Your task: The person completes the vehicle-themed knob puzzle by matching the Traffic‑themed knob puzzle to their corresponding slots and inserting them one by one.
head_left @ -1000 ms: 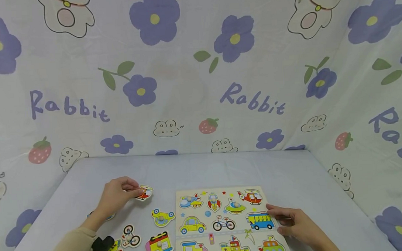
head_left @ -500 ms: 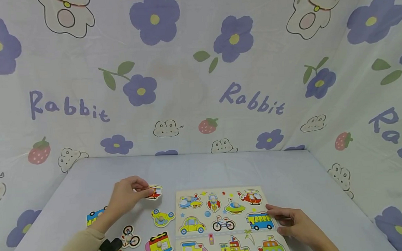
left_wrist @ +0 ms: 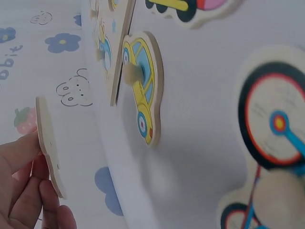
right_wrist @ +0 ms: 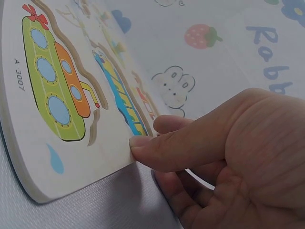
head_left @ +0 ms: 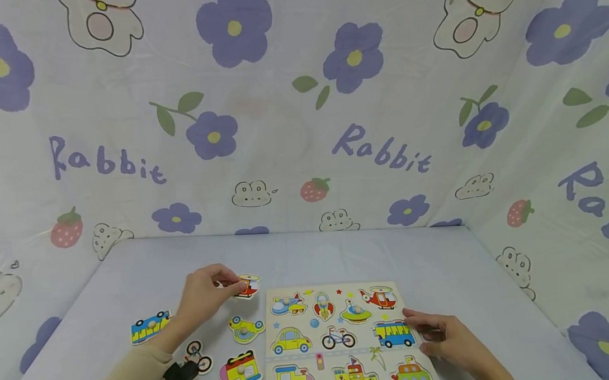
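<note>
On your table (head_left: 307, 257) lies the puzzle board (head_left: 362, 344), with the helicopter piece (head_left: 249, 286) in your fingers off its 10 o'clock corner.
Your right grip (head_left: 453, 341) is clamped on the board at 3 o'clock, thumb on its face; your left grip (head_left: 207, 291) pinches the helicopter piece above the table. Toward the board's 11 and 12 o'clock, its recesses hold the knobbed airplane piece (head_left: 288, 307), saucer piece (head_left: 356, 313) and rocket piece (head_left: 324, 308). Loose around 8 to 9 o'clock lie the train piece (head_left: 242, 371), bus piece (head_left: 150, 326), car piece (head_left: 246, 330) and bicycle piece (head_left: 195, 357).
</note>
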A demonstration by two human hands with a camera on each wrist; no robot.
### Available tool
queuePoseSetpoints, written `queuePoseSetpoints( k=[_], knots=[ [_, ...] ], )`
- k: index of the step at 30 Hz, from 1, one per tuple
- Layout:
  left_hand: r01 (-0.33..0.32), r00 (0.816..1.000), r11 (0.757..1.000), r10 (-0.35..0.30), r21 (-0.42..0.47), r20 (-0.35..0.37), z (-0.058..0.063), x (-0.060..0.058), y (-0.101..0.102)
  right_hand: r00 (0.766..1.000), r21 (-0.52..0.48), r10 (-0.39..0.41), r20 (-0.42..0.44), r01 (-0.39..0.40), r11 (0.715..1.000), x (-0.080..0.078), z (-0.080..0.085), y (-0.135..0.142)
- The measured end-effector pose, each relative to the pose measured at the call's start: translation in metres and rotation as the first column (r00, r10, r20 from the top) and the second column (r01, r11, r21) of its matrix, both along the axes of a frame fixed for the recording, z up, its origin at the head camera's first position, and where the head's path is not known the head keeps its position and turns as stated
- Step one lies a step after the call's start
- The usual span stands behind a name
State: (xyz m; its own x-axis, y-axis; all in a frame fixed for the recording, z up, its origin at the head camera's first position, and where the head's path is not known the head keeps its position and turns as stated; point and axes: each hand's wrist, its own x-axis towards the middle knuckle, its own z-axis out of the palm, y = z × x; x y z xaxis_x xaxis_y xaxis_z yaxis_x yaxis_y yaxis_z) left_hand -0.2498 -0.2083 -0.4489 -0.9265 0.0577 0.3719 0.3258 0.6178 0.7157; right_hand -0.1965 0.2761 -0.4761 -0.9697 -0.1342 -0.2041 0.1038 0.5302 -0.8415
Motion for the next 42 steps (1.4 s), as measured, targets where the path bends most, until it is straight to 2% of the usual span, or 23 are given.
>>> queuePoseSetpoints(
  k=[13,22,27,35,38,42],
  knots=[
    [0.036,0.999,0.998,-0.036,0.045,-0.01,0.009,0.002,0.032,0.999,-0.016,0.042,-0.018,-0.043,0.999,-0.002,0.0,0.002],
    [0.075,0.995,0.995,-0.07,0.069,-0.072,0.016,0.003,0.051,0.999,-0.018,0.035,-0.022,-0.035,0.999,-0.002,0.001,0.002],
    [0.097,0.992,0.992,-0.09,0.079,-0.093,0.016,0.001,0.063,1.0,-0.021,0.028,-0.011,-0.029,0.999,-0.001,0.002,0.002],
    [0.174,0.977,0.978,-0.157,0.113,-0.144,0.01,-0.004,0.089,0.999,-0.024,0.04,-0.001,-0.04,0.999,-0.001,0.003,0.003],
    [0.176,0.973,0.979,-0.157,0.104,-0.167,0.007,-0.006,0.1,0.999,-0.022,0.038,0.003,-0.038,0.999,-0.001,0.003,0.003],
    [0.157,0.977,0.983,-0.14,0.093,-0.163,0.006,-0.006,0.115,0.999,-0.021,0.034,0.002,-0.034,0.999,-0.001,0.003,0.002]
  ],
)
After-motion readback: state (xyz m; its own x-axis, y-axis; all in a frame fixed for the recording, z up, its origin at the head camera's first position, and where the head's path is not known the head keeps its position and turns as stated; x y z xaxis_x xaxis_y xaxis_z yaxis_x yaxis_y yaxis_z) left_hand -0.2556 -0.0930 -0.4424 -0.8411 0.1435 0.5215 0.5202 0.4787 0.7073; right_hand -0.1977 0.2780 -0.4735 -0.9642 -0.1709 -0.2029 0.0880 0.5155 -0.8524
